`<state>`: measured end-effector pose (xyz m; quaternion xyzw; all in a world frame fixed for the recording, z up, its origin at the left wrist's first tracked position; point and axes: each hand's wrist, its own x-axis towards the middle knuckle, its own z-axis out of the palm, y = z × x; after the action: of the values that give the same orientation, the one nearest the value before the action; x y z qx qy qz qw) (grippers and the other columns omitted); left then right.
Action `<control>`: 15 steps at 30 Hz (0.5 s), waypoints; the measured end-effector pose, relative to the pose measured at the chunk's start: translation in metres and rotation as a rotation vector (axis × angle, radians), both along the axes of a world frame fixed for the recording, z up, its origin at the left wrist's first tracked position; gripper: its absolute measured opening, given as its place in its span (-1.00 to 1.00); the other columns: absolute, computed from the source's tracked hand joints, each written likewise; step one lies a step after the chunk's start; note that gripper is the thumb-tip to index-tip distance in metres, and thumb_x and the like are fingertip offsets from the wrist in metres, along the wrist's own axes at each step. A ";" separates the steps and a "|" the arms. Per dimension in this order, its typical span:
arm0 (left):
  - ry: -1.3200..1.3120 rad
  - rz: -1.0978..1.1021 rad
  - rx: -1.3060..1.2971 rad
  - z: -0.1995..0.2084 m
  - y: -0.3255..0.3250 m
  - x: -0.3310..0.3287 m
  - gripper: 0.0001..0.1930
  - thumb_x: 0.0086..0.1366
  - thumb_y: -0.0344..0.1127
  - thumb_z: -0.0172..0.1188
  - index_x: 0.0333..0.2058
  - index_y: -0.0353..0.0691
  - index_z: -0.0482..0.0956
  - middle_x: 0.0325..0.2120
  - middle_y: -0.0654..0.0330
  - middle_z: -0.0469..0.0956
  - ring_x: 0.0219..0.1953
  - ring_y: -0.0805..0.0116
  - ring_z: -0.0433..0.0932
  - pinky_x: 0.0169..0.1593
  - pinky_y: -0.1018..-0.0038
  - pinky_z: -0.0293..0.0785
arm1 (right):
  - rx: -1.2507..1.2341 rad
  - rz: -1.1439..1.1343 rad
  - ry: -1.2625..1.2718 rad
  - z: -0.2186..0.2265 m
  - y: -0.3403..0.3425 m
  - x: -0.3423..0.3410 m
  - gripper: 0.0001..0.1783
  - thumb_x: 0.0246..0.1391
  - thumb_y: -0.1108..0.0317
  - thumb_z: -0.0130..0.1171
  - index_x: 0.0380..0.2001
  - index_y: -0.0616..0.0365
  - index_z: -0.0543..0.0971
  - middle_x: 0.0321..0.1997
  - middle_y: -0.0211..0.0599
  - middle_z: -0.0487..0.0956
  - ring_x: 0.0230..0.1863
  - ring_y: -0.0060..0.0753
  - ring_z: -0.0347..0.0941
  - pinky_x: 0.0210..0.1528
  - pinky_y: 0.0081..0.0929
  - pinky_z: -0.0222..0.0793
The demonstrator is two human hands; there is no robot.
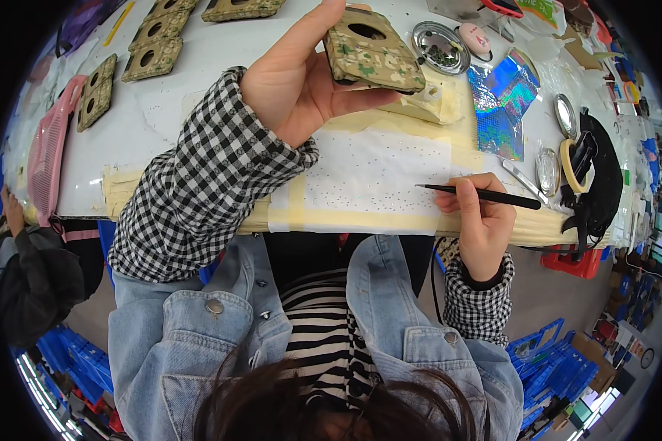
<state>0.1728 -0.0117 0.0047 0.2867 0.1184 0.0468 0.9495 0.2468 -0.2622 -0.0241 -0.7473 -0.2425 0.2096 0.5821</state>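
Note:
In my raised left hand (290,88) is a camouflage-patterned case (371,55) with a dark oval opening, its fingers wrapped round the underside and edge. My right hand (482,217) pinches slim black tweezers (500,197), their fine tip pointing left just over a white sheet (331,173). Many tiny dark and shiny specks lie scattered on that sheet, which yellowish tape borders. Whether the tip grips a speck is too small to tell. Behind the sheet, under the case, sits a pale yellow block (438,103).
More camouflage cases (154,59) lie at the far left beside a pink mesh basket (51,151). To the right are a round metal dish (441,48) of dark bits, holographic packets (500,110), a tape roll (575,165) and a black bag (603,176). Another person (40,279) sits at left.

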 end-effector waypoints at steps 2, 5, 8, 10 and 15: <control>0.005 0.003 -0.009 0.002 -0.001 -0.001 -0.53 0.35 0.04 -0.17 -0.01 -0.26 0.32 -0.12 0.04 0.47 -0.06 0.18 0.50 -0.03 0.20 0.53 | 0.000 0.001 0.003 0.000 0.000 0.000 -0.83 0.16 0.42 0.04 -0.41 0.36 0.45 -0.50 -0.25 0.56 -0.45 -0.55 0.51 -0.36 -0.67 0.42; 0.026 0.018 0.004 0.003 -0.002 -0.001 -0.53 0.35 0.04 -0.17 -0.01 -0.26 0.32 -0.13 0.04 0.47 -0.06 0.19 0.50 -0.03 0.20 0.53 | -0.002 0.006 0.007 0.001 0.000 0.000 -0.83 0.16 0.42 0.04 -0.41 0.36 0.45 -0.50 -0.24 0.56 -0.45 -0.55 0.51 -0.36 -0.67 0.42; 0.058 0.034 0.024 0.005 -0.003 0.000 -0.52 0.35 0.04 -0.16 -0.01 -0.26 0.32 -0.13 0.05 0.47 -0.06 0.19 0.50 -0.03 0.21 0.53 | -0.001 0.005 0.008 0.001 0.000 -0.001 -0.82 0.16 0.42 0.04 -0.40 0.36 0.45 -0.49 -0.24 0.56 -0.44 -0.54 0.51 -0.35 -0.66 0.42; 0.050 0.034 0.017 0.004 -0.002 0.000 -0.52 0.35 0.04 -0.16 -0.01 -0.26 0.32 -0.12 0.05 0.46 -0.06 0.20 0.50 -0.04 0.21 0.53 | -0.001 0.006 0.006 0.001 0.000 0.000 -0.82 0.17 0.41 0.03 -0.40 0.37 0.45 -0.49 -0.23 0.56 -0.44 -0.54 0.51 -0.35 -0.66 0.42; 0.046 0.035 0.019 0.005 -0.003 0.000 -0.52 0.35 0.04 -0.16 -0.01 -0.27 0.32 -0.12 0.06 0.47 -0.07 0.20 0.51 -0.04 0.22 0.54 | 0.024 -0.002 0.001 0.001 -0.002 0.000 -0.81 0.18 0.41 0.02 -0.39 0.39 0.45 -0.47 -0.20 0.55 -0.44 -0.50 0.52 -0.35 -0.64 0.42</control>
<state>0.1731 -0.0146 0.0095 0.2945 0.1449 0.0580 0.9428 0.2473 -0.2639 -0.0232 -0.7404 -0.2439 0.2063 0.5914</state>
